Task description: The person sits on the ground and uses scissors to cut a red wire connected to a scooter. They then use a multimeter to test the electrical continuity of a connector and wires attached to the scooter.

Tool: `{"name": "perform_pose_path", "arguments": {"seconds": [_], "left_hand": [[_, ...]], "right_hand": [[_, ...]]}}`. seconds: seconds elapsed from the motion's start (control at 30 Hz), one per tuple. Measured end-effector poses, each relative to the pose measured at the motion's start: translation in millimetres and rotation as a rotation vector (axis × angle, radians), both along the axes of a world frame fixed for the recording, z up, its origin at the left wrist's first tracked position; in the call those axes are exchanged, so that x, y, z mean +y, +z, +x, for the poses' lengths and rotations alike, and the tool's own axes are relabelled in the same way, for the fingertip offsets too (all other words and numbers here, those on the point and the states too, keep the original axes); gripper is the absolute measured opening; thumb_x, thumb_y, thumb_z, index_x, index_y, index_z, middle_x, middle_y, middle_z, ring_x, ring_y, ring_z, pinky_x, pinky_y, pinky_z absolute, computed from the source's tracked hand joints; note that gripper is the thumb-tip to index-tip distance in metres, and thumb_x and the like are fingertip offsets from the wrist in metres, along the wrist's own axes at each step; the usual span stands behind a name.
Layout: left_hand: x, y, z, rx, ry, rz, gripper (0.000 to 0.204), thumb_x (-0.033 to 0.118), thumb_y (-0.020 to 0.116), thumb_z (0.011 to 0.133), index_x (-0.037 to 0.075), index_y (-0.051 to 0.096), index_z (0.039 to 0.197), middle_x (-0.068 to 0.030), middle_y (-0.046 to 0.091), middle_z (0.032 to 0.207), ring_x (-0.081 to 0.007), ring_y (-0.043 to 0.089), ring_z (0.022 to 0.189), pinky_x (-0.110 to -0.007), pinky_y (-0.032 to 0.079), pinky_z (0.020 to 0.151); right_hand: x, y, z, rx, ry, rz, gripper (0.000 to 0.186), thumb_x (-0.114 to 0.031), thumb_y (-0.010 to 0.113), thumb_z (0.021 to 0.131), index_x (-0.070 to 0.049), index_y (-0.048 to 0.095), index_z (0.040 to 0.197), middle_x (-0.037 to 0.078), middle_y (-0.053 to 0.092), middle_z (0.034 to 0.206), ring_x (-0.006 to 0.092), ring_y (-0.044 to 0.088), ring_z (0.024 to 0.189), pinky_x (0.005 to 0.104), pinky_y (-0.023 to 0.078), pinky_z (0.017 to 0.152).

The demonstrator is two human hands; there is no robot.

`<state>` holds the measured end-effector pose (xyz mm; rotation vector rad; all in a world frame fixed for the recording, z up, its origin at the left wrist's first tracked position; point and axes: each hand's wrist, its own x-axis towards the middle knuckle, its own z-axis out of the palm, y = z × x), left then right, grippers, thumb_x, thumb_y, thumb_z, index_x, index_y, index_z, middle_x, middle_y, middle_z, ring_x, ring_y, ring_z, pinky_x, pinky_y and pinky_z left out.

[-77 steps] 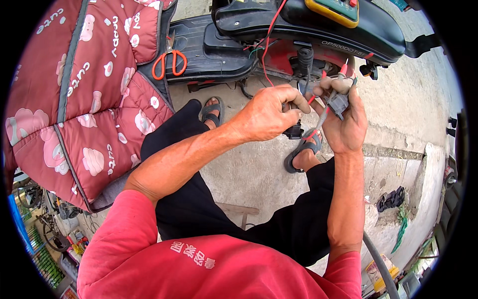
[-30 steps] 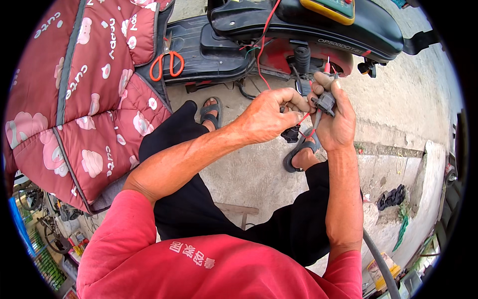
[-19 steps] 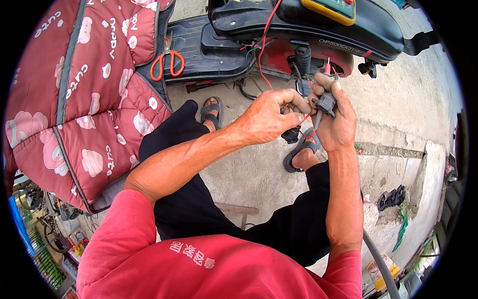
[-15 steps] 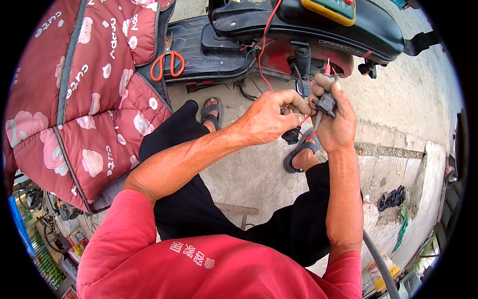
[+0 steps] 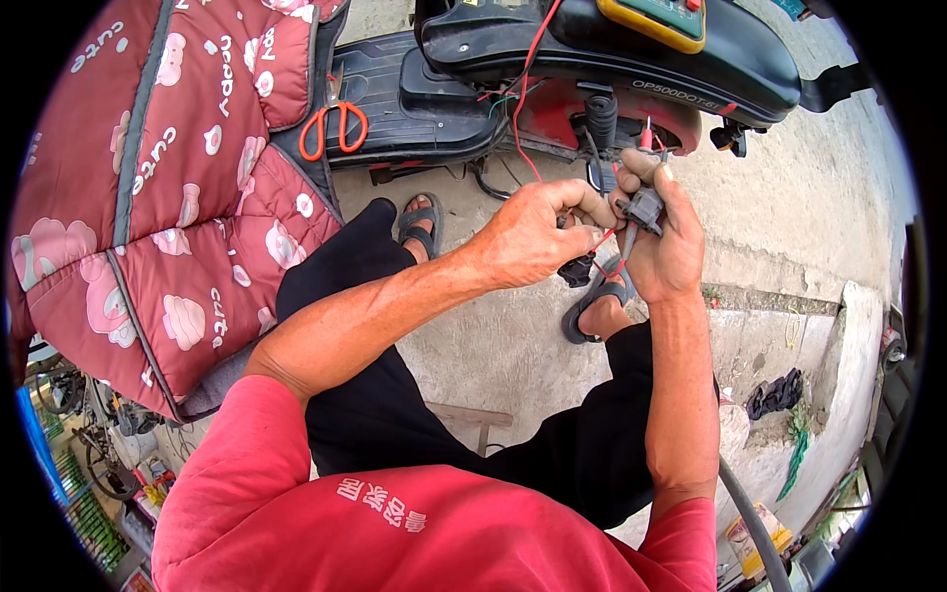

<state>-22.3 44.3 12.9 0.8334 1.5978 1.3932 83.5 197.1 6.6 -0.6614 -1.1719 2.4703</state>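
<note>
My right hand (image 5: pixel 669 242) is turned palm up with its fingers curled round a small black plug connector (image 5: pixel 643 209). A red test probe (image 5: pixel 647 136) sticks up beyond its fingertips. Thumb and fingers of my left hand (image 5: pixel 538 235) are closed in a pinch close to the connector, and a thin red wire (image 5: pixel 609 235) runs out from them towards my right palm. The exact grip of the left fingertips is partly hidden. Beneath my left hand hangs a second black connector (image 5: pixel 575 271). A longer red lead (image 5: pixel 520 123) drops from above to behind my left hand.
Ahead stands a black electric scooter (image 5: pixel 612 59) with a yellow and green multimeter (image 5: pixel 651 22) on it. Scissors with orange handles (image 5: pixel 333 131) lie on its footboard. A quilted pink-red cover (image 5: pixel 187 197) hangs at the left. A raised concrete edge (image 5: pixel 779 266) runs along the right.
The red probe beyond my right hand has tilted slightly, and the connector has turned a little. Both hands stay nearly in place.
</note>
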Motion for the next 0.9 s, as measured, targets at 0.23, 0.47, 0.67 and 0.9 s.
{"name": "perform_pose_path", "arguments": {"seconds": [0.23, 0.47, 0.67, 0.9], "left_hand": [[-0.7, 2.3, -0.5, 0.004, -0.002, -0.011, 0.019, 0.012, 0.065, 0.087, 0.005, 0.070, 0.103, 0.0034, 0.054, 0.070, -0.0041, 0.046, 0.062, -0.024, 0.039, 0.057], [0.0, 4.9, -0.5, -0.066, -0.026, -0.076, 0.024, 0.010, 0.062, 0.085, 0.001, 0.067, 0.107, -0.0050, 0.067, 0.097, -0.0119, 0.057, 0.078, -0.028, 0.048, 0.073], [-0.2, 7.6, -9.8, 0.008, 0.070, -0.006, 0.027, 0.018, 0.066, 0.090, -0.001, 0.064, 0.110, -0.0015, 0.061, 0.082, -0.0064, 0.052, 0.065, -0.024, 0.045, 0.058], [-1.0, 6.0, -26.9, -0.157, 0.180, -0.154, 0.032, 0.017, 0.058, 0.093, -0.005, 0.057, 0.117, -0.0029, 0.054, 0.078, -0.0062, 0.046, 0.063, -0.024, 0.040, 0.055]], "right_hand": [[-2.5, 1.8, -1.6, -0.021, -0.015, 0.022, 0.043, -0.036, 0.050, 0.101, 0.000, 0.063, 0.121, 0.000, 0.061, 0.093, 0.0134, 0.055, 0.084, 0.0293, 0.040, 0.071], [-2.2, 2.6, -2.3, -0.072, -0.053, -0.022, 0.042, -0.034, 0.050, 0.101, 0.001, 0.062, 0.121, 0.000, 0.060, 0.092, 0.0135, 0.053, 0.079, 0.0292, 0.040, 0.070], [0.0, 2.1, -4.2, -0.077, -0.081, -0.044, 0.043, -0.033, 0.050, 0.101, 0.003, 0.060, 0.121, 0.002, 0.059, 0.091, 0.0143, 0.051, 0.076, 0.0298, 0.040, 0.067], [2.1, 1.8, -3.5, -0.068, -0.086, -0.065, 0.042, -0.033, 0.051, 0.101, 0.003, 0.060, 0.121, 0.003, 0.059, 0.091, 0.0148, 0.052, 0.076, 0.0294, 0.041, 0.066]]}}
